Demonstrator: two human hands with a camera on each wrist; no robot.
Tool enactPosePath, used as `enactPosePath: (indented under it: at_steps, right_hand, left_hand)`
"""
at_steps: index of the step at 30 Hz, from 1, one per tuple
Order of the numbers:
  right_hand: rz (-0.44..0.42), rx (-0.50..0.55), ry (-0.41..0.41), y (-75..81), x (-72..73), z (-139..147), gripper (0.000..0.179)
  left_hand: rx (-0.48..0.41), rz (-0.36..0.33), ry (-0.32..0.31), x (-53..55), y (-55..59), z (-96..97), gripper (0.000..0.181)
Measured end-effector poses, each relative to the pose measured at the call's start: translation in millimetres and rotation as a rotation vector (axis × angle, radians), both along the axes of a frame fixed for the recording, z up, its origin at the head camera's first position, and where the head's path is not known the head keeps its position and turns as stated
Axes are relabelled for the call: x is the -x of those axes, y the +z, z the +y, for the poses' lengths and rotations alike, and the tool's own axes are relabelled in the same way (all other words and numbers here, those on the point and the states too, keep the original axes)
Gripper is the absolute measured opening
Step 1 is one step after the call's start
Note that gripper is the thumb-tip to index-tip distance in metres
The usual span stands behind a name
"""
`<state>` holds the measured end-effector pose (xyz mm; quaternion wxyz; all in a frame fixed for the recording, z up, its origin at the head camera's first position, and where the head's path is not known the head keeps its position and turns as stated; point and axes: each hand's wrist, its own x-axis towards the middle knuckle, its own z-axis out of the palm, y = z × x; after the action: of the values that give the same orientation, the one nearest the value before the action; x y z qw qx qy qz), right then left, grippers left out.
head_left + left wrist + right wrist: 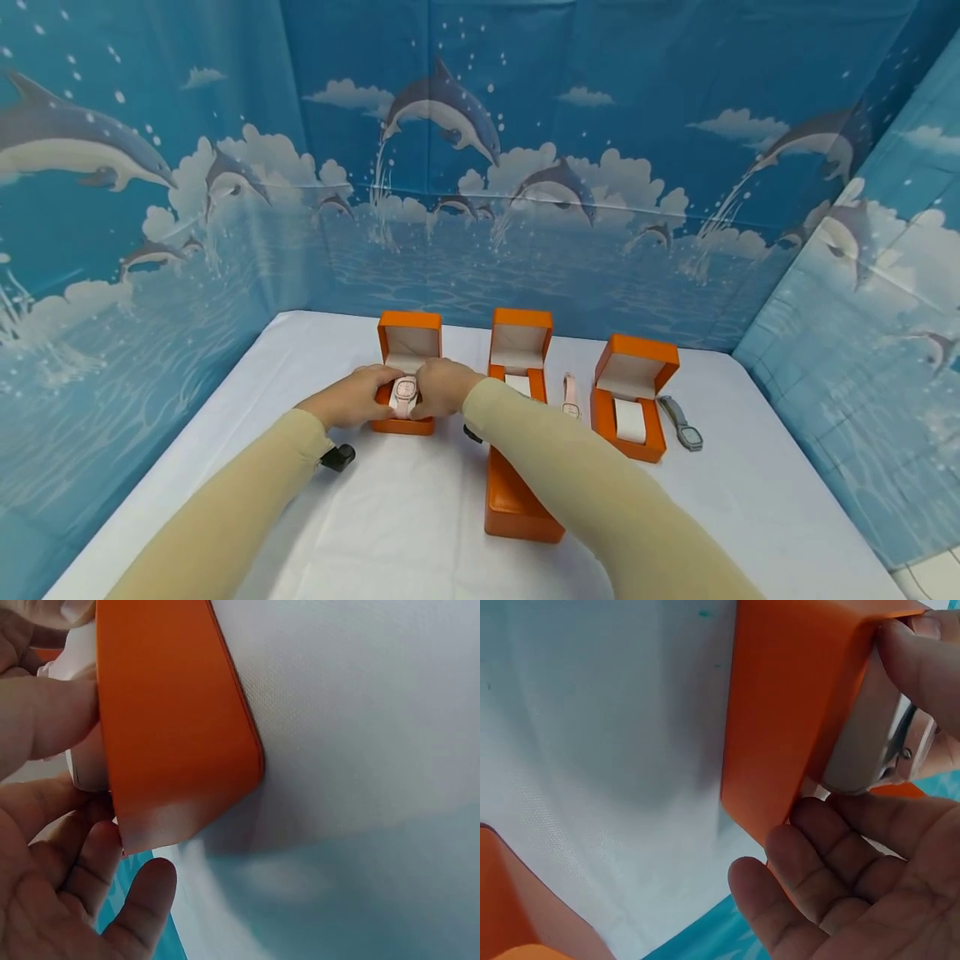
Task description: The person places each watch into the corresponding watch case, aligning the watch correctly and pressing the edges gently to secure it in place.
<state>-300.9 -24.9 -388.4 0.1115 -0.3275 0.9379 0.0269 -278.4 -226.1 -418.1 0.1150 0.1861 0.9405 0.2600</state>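
Observation:
A pink wristwatch (pixel 406 390) is wrapped round a white cushion (pixel 861 739) at the open leftmost orange watch box (pixel 402 427). My left hand (pixel 354 398) grips the cushion's left end between thumb and index finger, its other fingers spread by the box wall. From the right, my right hand (pixel 444 387) pinches the opposite end in the same way. In the right wrist view the cushion sits partly above the box rim. How deep its underside goes into the box is hidden.
A middle open orange box (pixel 522 318) holds a white cushion, with another orange box (pixel 517 508) in front, partly under the right sleeve. A pink watch (pixel 571 398) lies between it and the right open box (pixel 651 433). A grey watch (pixel 682 427) lies farther right.

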Motion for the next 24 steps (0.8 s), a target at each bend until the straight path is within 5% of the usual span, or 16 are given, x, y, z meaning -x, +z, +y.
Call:
enactPosePath:
  at_steps: [9,24]
  right_hand:
    - [0.010,-0.023,-0.045,-2.3,-3.3,-0.6,0.046]
    - [-0.071,-0.082,-0.099,-1.6,-8.1,-4.6,0.049]
  left_hand:
    - [0.000,-0.072,0.101,-1.1,-3.9,6.0,0.069]
    - [0.054,-0.145,0.157,-3.1,0.4,10.7,0.073]
